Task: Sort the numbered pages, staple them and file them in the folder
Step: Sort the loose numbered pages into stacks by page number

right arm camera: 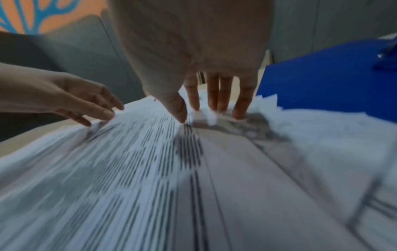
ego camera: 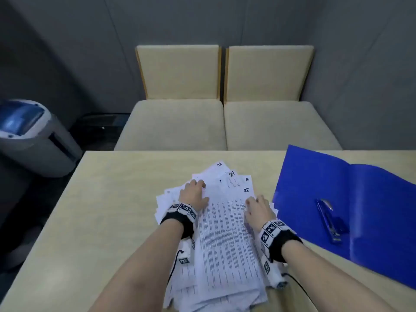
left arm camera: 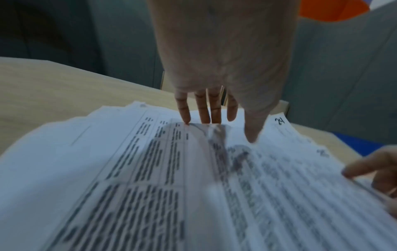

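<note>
A loose, fanned pile of white printed pages [ego camera: 225,239] lies on the table in front of me, with handwritten numbers 22, 24, 1, 10 and 25 showing at the far corners. My left hand [ego camera: 194,192] rests flat on the pile's far left part, fingers straight [left arm camera: 206,115]. My right hand [ego camera: 257,209] presses on the pile's right side with straight fingers [right arm camera: 214,105]. The pages [left arm camera: 193,186] [right arm camera: 171,178] fill both wrist views. An open blue folder [ego camera: 360,199] lies to the right, with a blue stapler [ego camera: 329,221] lying on it.
The beige table [ego camera: 101,210] ends just beyond the pile. Two beige chairs [ego camera: 180,97] stand behind its far edge. A grey and blue machine [ego camera: 33,136] stands on the floor at the left. Grey walls close the room.
</note>
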Demonstrator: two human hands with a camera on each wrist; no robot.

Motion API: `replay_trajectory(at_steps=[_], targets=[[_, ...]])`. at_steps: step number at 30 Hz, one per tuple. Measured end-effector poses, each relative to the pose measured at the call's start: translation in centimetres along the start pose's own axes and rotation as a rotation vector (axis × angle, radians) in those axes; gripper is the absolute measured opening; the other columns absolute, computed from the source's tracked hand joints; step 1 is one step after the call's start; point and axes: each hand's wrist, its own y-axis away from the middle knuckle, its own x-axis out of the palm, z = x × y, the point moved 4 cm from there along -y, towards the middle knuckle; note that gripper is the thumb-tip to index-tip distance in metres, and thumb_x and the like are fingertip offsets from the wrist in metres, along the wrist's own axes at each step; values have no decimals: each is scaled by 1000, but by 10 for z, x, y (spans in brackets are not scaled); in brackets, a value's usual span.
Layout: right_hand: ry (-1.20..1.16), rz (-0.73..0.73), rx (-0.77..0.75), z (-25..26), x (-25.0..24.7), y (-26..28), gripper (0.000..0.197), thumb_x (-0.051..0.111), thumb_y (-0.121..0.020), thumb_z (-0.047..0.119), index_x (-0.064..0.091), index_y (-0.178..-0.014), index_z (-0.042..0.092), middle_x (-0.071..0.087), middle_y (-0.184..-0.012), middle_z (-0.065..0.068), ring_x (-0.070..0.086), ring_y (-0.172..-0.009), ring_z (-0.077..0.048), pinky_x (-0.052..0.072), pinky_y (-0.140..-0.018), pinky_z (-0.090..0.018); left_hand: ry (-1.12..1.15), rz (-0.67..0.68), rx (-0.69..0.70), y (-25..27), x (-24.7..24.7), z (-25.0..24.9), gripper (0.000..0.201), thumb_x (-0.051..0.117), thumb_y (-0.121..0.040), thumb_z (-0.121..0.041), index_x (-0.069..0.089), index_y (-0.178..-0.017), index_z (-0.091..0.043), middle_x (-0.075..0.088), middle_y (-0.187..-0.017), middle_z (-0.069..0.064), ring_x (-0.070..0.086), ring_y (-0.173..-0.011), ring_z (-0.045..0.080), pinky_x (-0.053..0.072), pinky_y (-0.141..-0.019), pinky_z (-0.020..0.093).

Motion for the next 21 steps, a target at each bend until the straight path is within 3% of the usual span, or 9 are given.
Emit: replay_trajectory(at_steps=[3,5,8,10,12,14,17,19,21], targets=[[151,5,-15,0,12,11,40,48,-91,31,39,-130,22,37,-127,-7,37,-118,-28,41,-90,-38,-174,72,8,3,10,3,64,67,-80,-45,41,-130,-17,44,-126,6,44,-117,26,43,-92,40],[157,-1,-35,1,17,16,48,48,-91,35,35,-136,24,36,-129,-6,36,-119,-27,38,-94,-37,-202,63,22,6,10,3,57,67,-81,-41,44,-126,-16,47,-122,5,44,-116,26,43,-90,38],[-18,12,25,-6,17,14,55,52,-88,33,32,-139,23,35,-133,-6,36,-123,-27,37,-99,-38,-34,-60,69,12,4,1,11,57,-86,-21,56,-93,-12,62,-98,10,54,-99,29,40,-74,34],[-316,-46,141,-14,7,10,60,57,-88,29,31,-141,19,35,-138,-9,38,-128,-29,36,-104,-42,151,-47,45,21,1,4,17,59,-85,-20,51,-71,-16,62,-76,11,56,-78,26,37,-63,30],[-520,-108,236,-25,-6,3,61,61,-87,27,35,-140,15,41,-137,-11,40,-128,-31,35,-107,-42,319,20,34,30,0,7,24,66,-81,-23,54,-62,-15,64,-68,9,56,-66,23,41,-59,28],[-525,-42,276,-29,-13,-1,53,63,-85,31,44,-132,16,48,-128,-9,40,-123,-31,34,-102,-38,373,74,54,38,0,7,25,70,-80,-27,60,-64,-10,61,-64,4,53,-60,17,41,-58,28],[-445,3,286,-23,-17,-4,13,62,-80,27,54,-85,17,51,-98,-7,45,-101,-28,37,-76,-34,377,103,65,42,0,10,30,72,-80,-33,59,-67,-10,55,-63,4,50,-61,19,36,-58,30],[-522,15,276,-18,-13,-4,13,58,-80,18,47,-74,13,51,-80,-5,48,-83,-24,34,-62,-31,304,99,50,41,-1,13,35,68,-82,-46,67,-87,-11,67,-87,10,62,-85,27,46,-75,35],[-583,62,270,-16,-8,0,11,54,-84,13,47,-76,11,48,-73,-2,45,-69,-20,31,-58,-29,156,-45,-6,33,-7,22,46,54,-87,-56,63,-113,-19,61,-116,6,56,-109,26,41,-95,42]])
